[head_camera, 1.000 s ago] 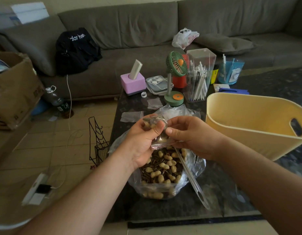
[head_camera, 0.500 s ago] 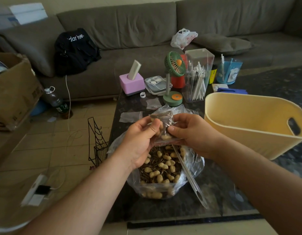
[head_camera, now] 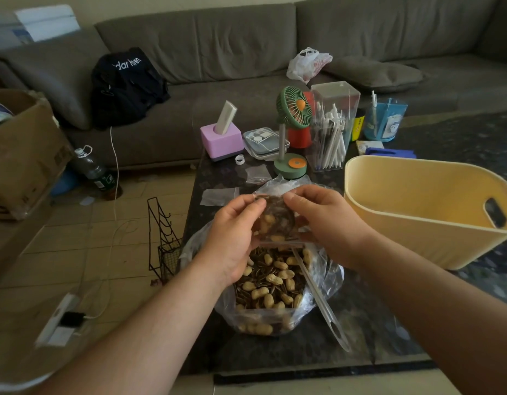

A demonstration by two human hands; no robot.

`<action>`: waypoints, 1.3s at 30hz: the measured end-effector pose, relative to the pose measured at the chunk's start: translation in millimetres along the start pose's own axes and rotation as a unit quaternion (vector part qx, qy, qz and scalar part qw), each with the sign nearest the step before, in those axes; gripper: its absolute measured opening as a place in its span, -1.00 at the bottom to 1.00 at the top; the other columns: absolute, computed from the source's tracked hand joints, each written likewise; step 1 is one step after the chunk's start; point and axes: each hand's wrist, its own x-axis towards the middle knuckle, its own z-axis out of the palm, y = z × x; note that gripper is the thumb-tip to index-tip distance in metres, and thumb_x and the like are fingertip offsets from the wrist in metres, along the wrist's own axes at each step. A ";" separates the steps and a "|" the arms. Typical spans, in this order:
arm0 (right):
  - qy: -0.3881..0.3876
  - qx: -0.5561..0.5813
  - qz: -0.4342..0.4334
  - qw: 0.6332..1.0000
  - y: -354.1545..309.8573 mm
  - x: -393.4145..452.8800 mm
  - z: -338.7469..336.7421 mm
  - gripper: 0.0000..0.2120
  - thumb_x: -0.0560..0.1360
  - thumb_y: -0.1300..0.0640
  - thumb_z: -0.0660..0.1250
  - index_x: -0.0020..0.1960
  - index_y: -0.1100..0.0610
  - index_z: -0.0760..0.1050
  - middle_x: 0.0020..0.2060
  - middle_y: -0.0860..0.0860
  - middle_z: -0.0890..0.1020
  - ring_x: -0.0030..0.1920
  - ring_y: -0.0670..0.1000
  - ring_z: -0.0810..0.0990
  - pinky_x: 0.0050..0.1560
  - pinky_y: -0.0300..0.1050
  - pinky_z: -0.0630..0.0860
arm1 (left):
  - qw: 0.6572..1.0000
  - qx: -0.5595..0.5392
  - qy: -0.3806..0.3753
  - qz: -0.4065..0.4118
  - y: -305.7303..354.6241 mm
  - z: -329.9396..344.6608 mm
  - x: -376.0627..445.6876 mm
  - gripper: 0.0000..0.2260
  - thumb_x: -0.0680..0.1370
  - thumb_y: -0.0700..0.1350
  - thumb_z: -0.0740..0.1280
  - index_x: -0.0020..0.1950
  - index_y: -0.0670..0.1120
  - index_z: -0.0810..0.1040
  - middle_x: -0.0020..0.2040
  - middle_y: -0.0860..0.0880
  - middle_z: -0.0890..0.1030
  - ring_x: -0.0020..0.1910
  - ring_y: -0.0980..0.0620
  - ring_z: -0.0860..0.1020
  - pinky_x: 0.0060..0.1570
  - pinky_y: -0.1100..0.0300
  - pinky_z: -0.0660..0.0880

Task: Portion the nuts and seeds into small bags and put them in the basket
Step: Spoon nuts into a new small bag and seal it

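Upright now, the small bag (head_camera: 275, 220) is pinched at its top corners by both hands (head_camera: 235, 238) (head_camera: 329, 220), over the big bag (head_camera: 272, 280) to catch spills.

Left hand (head_camera: 232, 232) and right hand (head_camera: 329, 220) raised together, fingers pinching

- The small bag (head_camera: 276, 220) now hangs upright above the big bag of nuts and seeds (head_camera: 271, 283); a second ago it sat crumpled between the hands.
- The left hand (head_camera: 236, 232) and right hand (head_camera: 322, 216) have drawn apart, each now pinching a top corner of the small bag.
- Peanuts now show through its clear front.
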 end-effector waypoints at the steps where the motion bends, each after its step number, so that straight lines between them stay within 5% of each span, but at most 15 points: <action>1: -0.004 0.003 -0.001 1.000 -0.4 -0.4 0.2 -0.80 0.67 0.03 0.35 0.08 0.15 0.65 -0.22 -0.01 0.72 -0.25 -0.10 0.71 -0.24 -0.14 0.66 | 1.000 -0.007 -0.002 -0.001 0.6 -0.1 0.2 -0.83 0.72 -0.14 0.30 0.19 -0.11 0.69 0.11 -0.21 0.74 0.13 -0.18 0.72 0.11 -0.22 0.68; 6: 0.036 0.003 -0.032 0.999 -0.1 -0.4 2.6 -0.80 0.68 0.07 0.34 0.01 0.13 0.69 -0.15 0.11 0.75 -0.19 0.05 0.74 -0.17 0.01 0.72 | 0.998 -0.020 -0.046 -0.036 2.5 -2.5 -1.4 -0.73 0.64 -0.06 0.40 0.29 -0.14 0.63 0.15 -0.25 0.73 0.13 -0.17 0.72 0.10 -0.14 0.69; 10: 0.023 0.046 0.011 0.999 -3.1 -0.1 0.0 -0.77 0.65 -0.03 0.37 0.14 0.10 0.66 -0.02 0.18 0.75 -0.04 0.18 0.78 -0.08 0.09 0.73 | 0.997 0.007 -0.073 -0.029 -1.8 -3.7 -1.4 -0.61 0.42 -0.15 0.51 0.24 -0.15 0.65 0.09 -0.13 0.77 0.08 -0.10 0.74 0.04 0.05 0.69; 13: -0.040 0.025 0.037 0.998 0.2 -1.4 -2.4 -0.73 0.60 -0.01 0.42 0.13 0.20 0.65 -0.03 0.22 0.75 -0.02 0.18 0.77 0.01 0.13 0.73 | 0.998 -0.011 -0.055 -0.024 -2.9 -3.6 0.4 -0.56 0.41 -0.15 0.51 0.28 -0.17 0.63 0.14 -0.15 0.76 0.10 -0.10 0.74 0.05 0.04 0.67; 17: -0.011 -0.055 -0.014 0.998 6.3 1.0 -4.1 -0.79 0.61 0.09 0.44 -0.03 0.25 0.68 -0.11 0.25 0.73 -0.13 0.17 0.72 0.08 0.24 0.67 | 0.996 -0.039 -0.070 -0.029 -1.7 -2.8 -0.1 -0.63 0.48 -0.12 0.47 0.27 -0.17 0.65 0.13 -0.16 0.76 0.07 -0.06 0.74 -0.03 0.15 0.69; 22: -0.049 -0.002 0.008 0.999 5.3 0.9 -2.4 -0.78 0.64 0.03 0.39 0.09 0.18 0.68 -0.03 0.21 0.74 0.00 0.17 0.75 0.13 0.10 0.69 | 0.998 -0.032 -0.057 -0.002 -1.6 -3.6 0.0 -0.56 0.41 -0.21 0.51 0.28 -0.16 0.63 0.10 -0.13 0.77 0.08 -0.07 0.75 0.00 0.09 0.69; 27: 0.000 -0.035 -0.038 0.999 5.3 2.0 -0.7 -0.83 0.62 0.06 0.43 0.03 0.17 0.71 -0.09 0.18 0.76 0.02 0.26 0.75 0.16 0.31 0.66 | 0.998 -0.034 -0.055 0.000 0.4 -0.9 -1.8 -0.73 0.54 -0.19 0.46 0.24 -0.17 0.67 0.14 -0.16 0.75 0.13 -0.10 0.73 0.17 -0.05 0.67; 32: -0.041 0.003 -0.023 0.999 4.3 -0.8 0.0 -0.81 0.61 0.12 0.42 0.13 0.22 0.66 -0.02 0.20 0.75 0.04 0.23 0.76 0.16 0.17 0.69 | 0.999 -0.019 -0.036 0.005 1.2 1.8 -2.1 -0.70 0.50 -0.13 0.49 0.22 -0.16 0.68 0.16 -0.19 0.75 0.18 -0.16 0.72 0.25 -0.10 0.63; 39: -0.022 0.051 -0.009 0.998 3.5 1.1 1.4 -0.80 0.65 0.13 0.37 0.16 0.24 0.65 0.03 0.32 0.71 0.11 0.37 0.70 0.24 0.38 0.59 | 0.997 -0.061 -0.035 -0.020 5.4 5.4 -2.6 -0.77 0.49 -0.05 0.49 0.06 -0.15 0.67 -0.18 -0.09 0.62 -0.14 -0.05 0.67 -0.12 0.06 0.68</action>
